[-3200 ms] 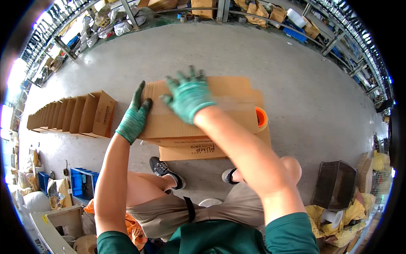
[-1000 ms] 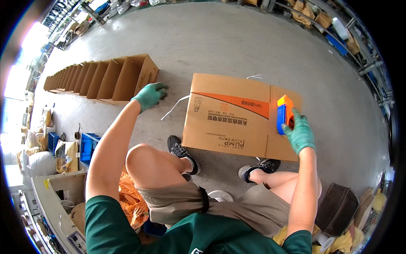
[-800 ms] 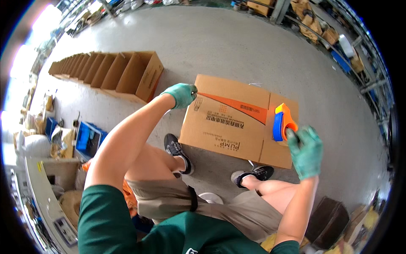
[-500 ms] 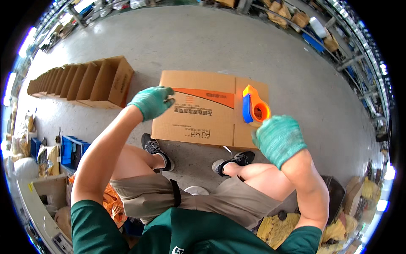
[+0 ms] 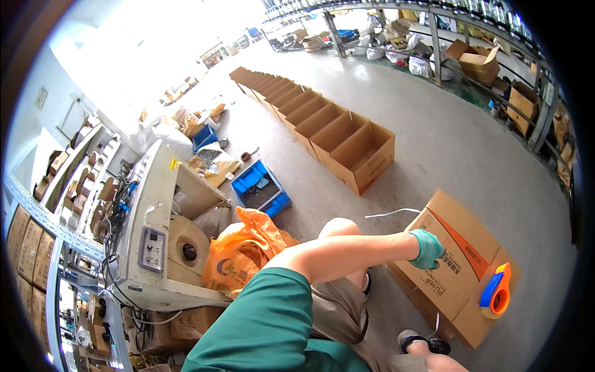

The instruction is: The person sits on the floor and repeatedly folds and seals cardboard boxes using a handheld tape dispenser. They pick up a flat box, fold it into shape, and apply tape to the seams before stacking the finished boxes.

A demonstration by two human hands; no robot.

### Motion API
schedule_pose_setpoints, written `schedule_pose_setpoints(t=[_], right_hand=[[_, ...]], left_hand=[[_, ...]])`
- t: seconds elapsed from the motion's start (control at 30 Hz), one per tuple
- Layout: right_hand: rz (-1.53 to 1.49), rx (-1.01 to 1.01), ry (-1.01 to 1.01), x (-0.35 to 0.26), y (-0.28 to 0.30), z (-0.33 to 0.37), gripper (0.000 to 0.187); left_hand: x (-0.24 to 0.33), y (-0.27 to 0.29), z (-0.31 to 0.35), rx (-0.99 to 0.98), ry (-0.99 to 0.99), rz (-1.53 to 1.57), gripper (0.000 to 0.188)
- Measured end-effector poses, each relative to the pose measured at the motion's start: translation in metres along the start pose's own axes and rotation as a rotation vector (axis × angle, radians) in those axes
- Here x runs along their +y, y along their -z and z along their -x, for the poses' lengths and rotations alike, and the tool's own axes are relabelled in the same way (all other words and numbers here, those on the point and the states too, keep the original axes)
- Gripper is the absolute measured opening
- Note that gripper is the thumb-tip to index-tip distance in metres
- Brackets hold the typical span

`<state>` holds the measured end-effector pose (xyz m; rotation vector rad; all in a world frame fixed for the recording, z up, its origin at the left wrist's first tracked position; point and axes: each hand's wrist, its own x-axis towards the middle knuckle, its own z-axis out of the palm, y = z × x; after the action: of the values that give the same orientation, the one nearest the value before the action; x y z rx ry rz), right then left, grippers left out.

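L arm outstretched, gloved left hand (image 5: 427, 248) (flat) on box (image 5: 455, 270).

We see a grey concrete floor (image 5: 446, 136), glare at 12 o'clock. Metal shelving (image 5: 496, 37) at 2 o'clock, a white machine cabinet (image 5: 152, 217) at 9.

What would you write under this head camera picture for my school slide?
A green-gloved left hand rests on a taped cardboard box, a blue-and-orange tape dispenser sitting on top.

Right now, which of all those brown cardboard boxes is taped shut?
The box under the gloved left hand, with orange tape across its top and a tape dispenser resting on it. The row of boxes behind stands open.
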<state>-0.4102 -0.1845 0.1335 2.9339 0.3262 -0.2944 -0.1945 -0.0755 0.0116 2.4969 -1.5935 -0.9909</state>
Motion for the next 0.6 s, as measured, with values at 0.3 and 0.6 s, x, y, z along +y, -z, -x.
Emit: schedule_pose_setpoints(t=[0.3, 0.6], right_hand=[[-0.094, 0.037, 0.078, -0.002, -0.009, 0.006, 0.02], [-0.156, 0.035, 0.12, -0.01, -0.014, 0.024, 0.017]], left_hand=[[0.007, 0.005, 0.006, -0.035, 0.011, 0.018, 0.048], [-0.01, 0.012, -0.002, 0.058, -0.035, 0.032, 0.042]])
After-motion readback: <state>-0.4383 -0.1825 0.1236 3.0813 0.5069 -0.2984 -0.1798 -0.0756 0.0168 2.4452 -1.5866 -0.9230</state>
